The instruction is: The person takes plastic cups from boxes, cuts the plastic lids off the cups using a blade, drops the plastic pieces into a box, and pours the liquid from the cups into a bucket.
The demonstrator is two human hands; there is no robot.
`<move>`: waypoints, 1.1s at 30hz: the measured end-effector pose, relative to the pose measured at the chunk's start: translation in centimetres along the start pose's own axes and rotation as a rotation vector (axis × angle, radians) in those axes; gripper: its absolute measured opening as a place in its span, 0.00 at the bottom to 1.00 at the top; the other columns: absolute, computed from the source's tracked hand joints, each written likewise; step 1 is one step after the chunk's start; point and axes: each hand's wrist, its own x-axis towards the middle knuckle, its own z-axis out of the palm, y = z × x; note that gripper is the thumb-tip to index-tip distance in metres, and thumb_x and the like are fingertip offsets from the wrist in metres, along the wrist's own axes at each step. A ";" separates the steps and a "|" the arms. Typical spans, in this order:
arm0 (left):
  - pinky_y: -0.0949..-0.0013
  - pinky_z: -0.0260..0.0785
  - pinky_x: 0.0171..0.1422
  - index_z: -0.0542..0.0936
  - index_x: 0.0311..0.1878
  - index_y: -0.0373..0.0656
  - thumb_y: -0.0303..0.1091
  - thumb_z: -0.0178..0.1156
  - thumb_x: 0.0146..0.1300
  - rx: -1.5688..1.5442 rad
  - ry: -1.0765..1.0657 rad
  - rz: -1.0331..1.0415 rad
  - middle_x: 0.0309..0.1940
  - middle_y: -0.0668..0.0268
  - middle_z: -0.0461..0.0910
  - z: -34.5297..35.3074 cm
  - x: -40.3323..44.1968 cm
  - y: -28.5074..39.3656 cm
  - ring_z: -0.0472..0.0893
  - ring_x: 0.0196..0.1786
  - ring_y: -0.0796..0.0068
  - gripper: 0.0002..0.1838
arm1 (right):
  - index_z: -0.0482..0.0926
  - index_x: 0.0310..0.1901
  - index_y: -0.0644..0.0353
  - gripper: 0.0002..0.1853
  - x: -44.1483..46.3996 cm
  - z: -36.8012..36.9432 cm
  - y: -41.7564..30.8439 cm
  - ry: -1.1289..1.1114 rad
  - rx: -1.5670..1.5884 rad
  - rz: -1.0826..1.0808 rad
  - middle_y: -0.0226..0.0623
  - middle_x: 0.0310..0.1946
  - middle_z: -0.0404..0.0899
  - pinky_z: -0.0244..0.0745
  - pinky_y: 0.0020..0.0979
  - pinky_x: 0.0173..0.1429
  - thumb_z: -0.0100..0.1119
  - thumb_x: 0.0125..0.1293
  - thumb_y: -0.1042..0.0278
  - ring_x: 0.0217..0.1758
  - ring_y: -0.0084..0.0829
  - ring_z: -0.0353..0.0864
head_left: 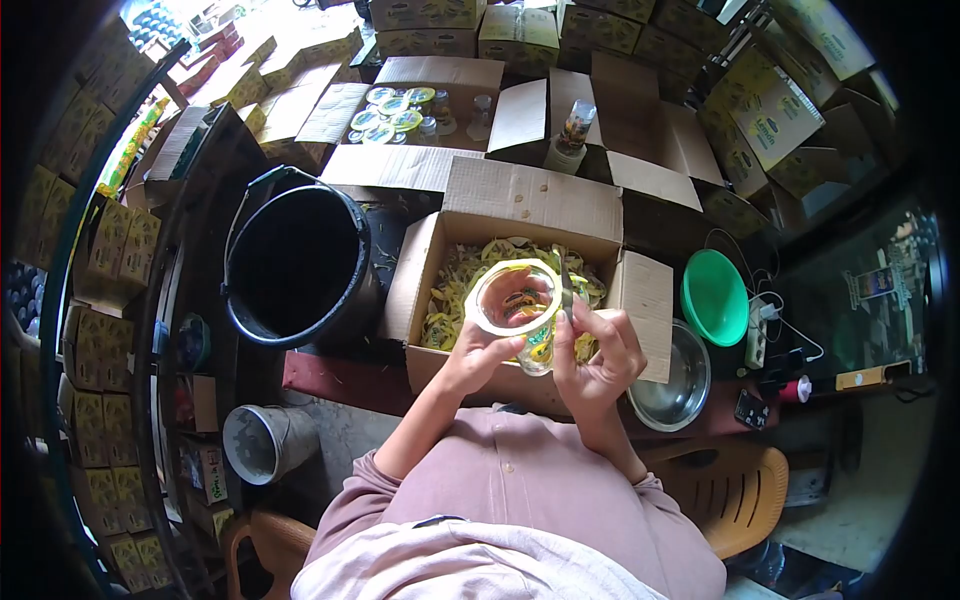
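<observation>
My left hand (478,358) is wrapped round a clear plastic cup (538,350) with a pale yellow rim and a printed label. The cup is tilted, its wide mouth towards me. My right hand (603,362) pinches a thin, dark, knife-like blade (567,288), which stands upright against the right side of the rim. Below both hands is an open cardboard box (425,275). It holds yellow shreds (455,275) and several pieces with similar yellow print. Whether the blade touches the rim I cannot make out.
A black bucket (362,270) stands left of the box, a grey bucket (285,440) below it. At right are a green basin (715,300) and a metal bowl (690,390). Behind, an open carton (390,168) holds several lidded cups; beside it stands a jar (577,125).
</observation>
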 end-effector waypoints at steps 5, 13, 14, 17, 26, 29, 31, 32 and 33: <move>0.67 0.63 0.58 0.55 0.62 0.40 0.23 0.62 0.48 0.281 0.054 0.043 0.52 0.60 0.64 1.0 -0.1 0.2 0.66 0.56 0.71 0.38 | 0.80 0.39 0.58 0.15 0.0 0.0 -0.1 0.021 -0.067 -0.048 0.31 0.21 0.73 0.73 0.27 0.30 0.62 0.47 0.82 0.22 0.25 0.75; 0.67 0.62 0.59 0.55 0.62 0.38 0.25 0.62 0.46 0.424 -0.098 0.059 0.54 0.60 0.63 0.1 -0.7 0.4 0.65 0.57 0.71 0.39 | 0.80 0.38 0.60 0.15 0.7 -0.3 1.1 -0.019 0.085 0.026 0.33 0.21 0.72 0.70 0.24 0.28 0.62 0.45 0.83 0.22 0.24 0.74; 0.66 0.61 0.59 0.55 0.62 0.38 0.25 0.62 0.46 0.336 -0.079 0.031 0.55 0.59 0.62 -0.2 -0.8 0.2 0.65 0.58 0.71 0.39 | 0.80 0.38 0.60 0.15 0.6 -0.1 1.1 0.005 0.113 0.058 0.33 0.21 0.72 0.70 0.23 0.28 0.62 0.45 0.83 0.22 0.24 0.74; 0.63 0.61 0.61 0.53 0.63 0.39 0.28 0.62 0.49 0.138 -0.058 -0.052 0.57 0.59 0.60 -0.5 -0.9 0.3 0.63 0.60 0.69 0.39 | 0.80 0.36 0.61 0.13 0.3 -0.4 1.1 0.027 0.134 0.061 0.33 0.20 0.73 0.71 0.23 0.28 0.62 0.46 0.83 0.23 0.23 0.75; 0.66 0.61 0.60 0.54 0.63 0.38 0.27 0.66 0.44 0.387 -0.118 -0.002 0.56 0.60 0.62 0.1 -0.5 0.8 0.66 0.57 0.71 0.43 | 0.80 0.37 0.60 0.14 -0.2 -0.4 0.3 0.002 0.079 -0.031 0.33 0.21 0.74 0.72 0.24 0.28 0.62 0.45 0.84 0.22 0.24 0.75; 0.66 0.60 0.61 0.54 0.62 0.39 0.28 0.66 0.44 0.469 -0.187 -0.073 0.56 0.61 0.62 0.3 -0.9 1.2 0.64 0.58 0.72 0.42 | 0.80 0.36 0.61 0.14 0.3 -0.6 0.9 -0.018 0.084 -0.027 0.33 0.21 0.73 0.71 0.24 0.28 0.62 0.45 0.84 0.22 0.23 0.74; 0.66 0.61 0.59 0.55 0.62 0.39 0.28 0.66 0.45 0.405 -0.166 -0.055 0.55 0.60 0.61 0.3 -0.7 1.2 0.64 0.58 0.71 0.41 | 0.80 0.36 0.61 0.14 0.5 -0.5 1.2 -0.036 0.166 0.012 0.33 0.21 0.73 0.70 0.23 0.28 0.62 0.44 0.85 0.22 0.23 0.74; 0.68 0.63 0.57 0.55 0.61 0.39 0.28 0.65 0.45 0.346 -0.142 -0.021 0.53 0.60 0.63 0.3 -0.4 1.1 0.65 0.56 0.71 0.40 | 0.80 0.36 0.61 0.14 0.6 -0.5 1.2 -0.019 0.191 0.030 0.33 0.20 0.73 0.69 0.22 0.27 0.62 0.44 0.85 0.22 0.23 0.74; 0.69 0.64 0.55 0.55 0.61 0.38 0.27 0.65 0.45 0.287 -0.118 0.014 0.51 0.60 0.64 0.3 -0.2 1.0 0.67 0.55 0.71 0.40 | 0.80 0.36 0.61 0.14 0.5 -0.5 1.2 -0.009 0.188 0.041 0.33 0.20 0.73 0.69 0.22 0.27 0.62 0.44 0.85 0.22 0.23 0.74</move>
